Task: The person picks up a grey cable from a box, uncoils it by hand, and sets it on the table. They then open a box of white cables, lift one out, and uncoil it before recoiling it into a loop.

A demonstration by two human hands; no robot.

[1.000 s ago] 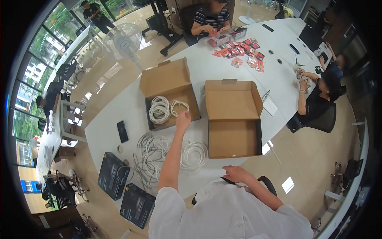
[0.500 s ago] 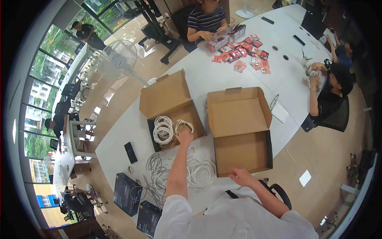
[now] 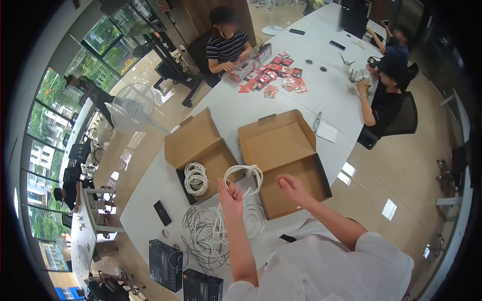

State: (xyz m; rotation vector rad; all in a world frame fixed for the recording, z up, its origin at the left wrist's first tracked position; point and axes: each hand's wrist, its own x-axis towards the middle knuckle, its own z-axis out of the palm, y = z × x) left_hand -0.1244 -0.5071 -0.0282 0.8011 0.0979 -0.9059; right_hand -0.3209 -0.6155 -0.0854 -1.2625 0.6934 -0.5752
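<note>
The left hand [image 3: 230,193] is raised over the near edge of the white table [image 3: 236,108], its fingers closed around the lower part of a coil of white cable [image 3: 245,174]; the coil is held off the table, in front of the gap between two open cardboard boxes. The right hand [image 3: 291,185] is over the near left part of the right box [image 3: 301,173], fingers loosely spread and holding nothing, near the coil but apart from it. The left box [image 3: 200,145] holds a second coil [image 3: 195,179] against its left wall; a loose heap of white cables [image 3: 211,233] lies at the table's near edge, below the left hand. A black phone [image 3: 162,212] lies near the left edge; red packets [image 3: 273,75] are spread at the far end, where other people sit.
</note>
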